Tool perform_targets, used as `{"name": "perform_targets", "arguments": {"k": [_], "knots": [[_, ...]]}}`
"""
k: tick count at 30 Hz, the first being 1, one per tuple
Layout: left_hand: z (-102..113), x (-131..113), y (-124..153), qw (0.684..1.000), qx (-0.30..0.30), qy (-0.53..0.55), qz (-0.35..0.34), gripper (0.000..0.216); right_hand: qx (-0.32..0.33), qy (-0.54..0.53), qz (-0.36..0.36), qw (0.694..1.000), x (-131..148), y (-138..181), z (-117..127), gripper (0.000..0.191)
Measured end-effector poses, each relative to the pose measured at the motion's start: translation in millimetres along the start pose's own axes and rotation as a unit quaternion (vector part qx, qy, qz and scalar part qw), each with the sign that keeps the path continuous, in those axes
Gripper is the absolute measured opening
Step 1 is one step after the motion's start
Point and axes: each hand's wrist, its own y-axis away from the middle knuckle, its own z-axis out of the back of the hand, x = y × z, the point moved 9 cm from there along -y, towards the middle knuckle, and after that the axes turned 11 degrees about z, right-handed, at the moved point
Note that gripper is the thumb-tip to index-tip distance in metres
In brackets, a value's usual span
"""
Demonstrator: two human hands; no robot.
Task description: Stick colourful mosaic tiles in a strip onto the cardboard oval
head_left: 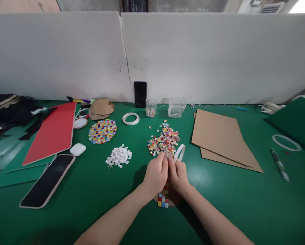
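My left hand (155, 173) and my right hand (178, 174) meet at the fingertips. A narrow white tape roll (180, 152) stands up out of my right hand. My left hand is pinched closed; what lies between its fingers is too small to make out. Beneath both hands is a brown cardboard piece (174, 200), with rows of coloured square tiles (163, 200) along its middle; my hands hide its far part. Just beyond my fingertips lies a loose heap of small coloured tiles (167, 136).
White paper squares (118, 156) lie to the left, below a tiled disc (102, 131). Cardboard sheets (218, 136) lie to the right. A clear cup (151, 107), a clear box (177, 108) and an upright phone (140, 94) stand by the white partition (206, 58). Another phone (48, 180) lies left.
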Motion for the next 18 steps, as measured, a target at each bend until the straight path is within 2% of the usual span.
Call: {"name": "perform_targets", "arguments": {"k": [9, 18], "knots": [[5.0, 1.0, -2.8, 1.000, -0.012, -0.015, 0.009, 0.024, 0.051, 0.000, 0.027, 0.998, 6.0, -4.2, -5.1, 0.030], [7.3, 3.4, -3.8, 0.999, -0.024, 0.034, 0.030, 0.028, 0.053, -0.018, 0.020, 0.998, 8.6, -2.6, -5.7, 0.030]]}}
